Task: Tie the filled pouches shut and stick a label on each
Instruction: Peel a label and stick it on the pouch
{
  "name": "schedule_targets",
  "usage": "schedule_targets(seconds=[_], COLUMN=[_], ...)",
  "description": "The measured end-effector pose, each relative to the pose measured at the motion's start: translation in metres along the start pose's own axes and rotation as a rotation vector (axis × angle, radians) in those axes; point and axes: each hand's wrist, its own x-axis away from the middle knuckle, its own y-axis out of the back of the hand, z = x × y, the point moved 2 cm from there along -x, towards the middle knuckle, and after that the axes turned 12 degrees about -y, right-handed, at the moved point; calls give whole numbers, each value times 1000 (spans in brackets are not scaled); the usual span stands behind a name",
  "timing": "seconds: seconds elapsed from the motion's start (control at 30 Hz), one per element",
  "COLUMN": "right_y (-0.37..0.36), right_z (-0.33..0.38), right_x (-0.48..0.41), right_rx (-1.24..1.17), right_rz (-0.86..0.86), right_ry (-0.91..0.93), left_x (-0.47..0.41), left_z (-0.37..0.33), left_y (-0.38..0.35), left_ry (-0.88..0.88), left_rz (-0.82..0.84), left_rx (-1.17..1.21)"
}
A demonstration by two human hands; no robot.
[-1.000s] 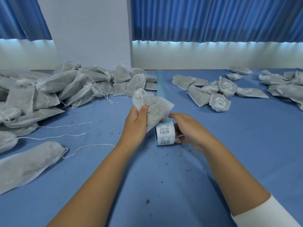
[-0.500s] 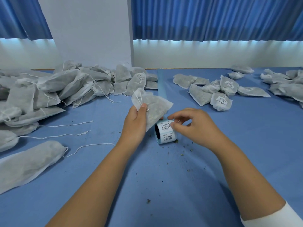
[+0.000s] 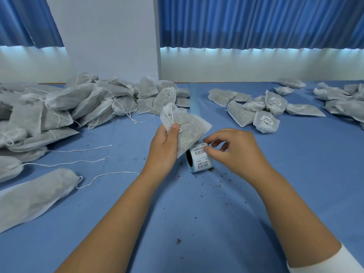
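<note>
My left hand [image 3: 164, 147] grips a tied white pouch [image 3: 187, 128] of dried herbs, held upright just above the blue table [image 3: 197, 213]. Its drawstring loops hang by my thumb. A roll of barcode labels [image 3: 200, 159] lies on its side right below the pouch. My right hand [image 3: 234, 152] pinches the edge of the top label on the roll with thumb and forefinger.
A big heap of unlabelled pouches [image 3: 65, 107] with loose strings fills the left side. One long pouch [image 3: 33, 196] lies near the front left. Labelled pouches [image 3: 266, 109] sit at the back right, more pouches [image 3: 342, 101] at the far right. Herb crumbs dot the cloth.
My right hand let go of the roll's side and moved up onto its top, now pinching a label's edge. The roll turned slightly. My left hand kept the pouch still.
</note>
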Motion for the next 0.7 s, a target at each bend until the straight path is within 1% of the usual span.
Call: schedule_targets(seconds=[0.17, 0.53, 0.63, 0.7], right_y=[0, 0, -2, -4], right_z=[2, 0, -1, -1], right_x=[1, 4, 4, 3], right_rx=[51, 107, 94, 76], right_rz=[-11, -45, -24, 19], right_ry=[12, -52, -17, -2], left_x=[0, 1, 2, 2], left_z=[0, -2, -2, -2], left_y=[0, 1, 1, 1], left_ry=[13, 13, 17, 18], left_rz=[-4, -8, -7, -3], left_rx=[4, -3, -2, 0])
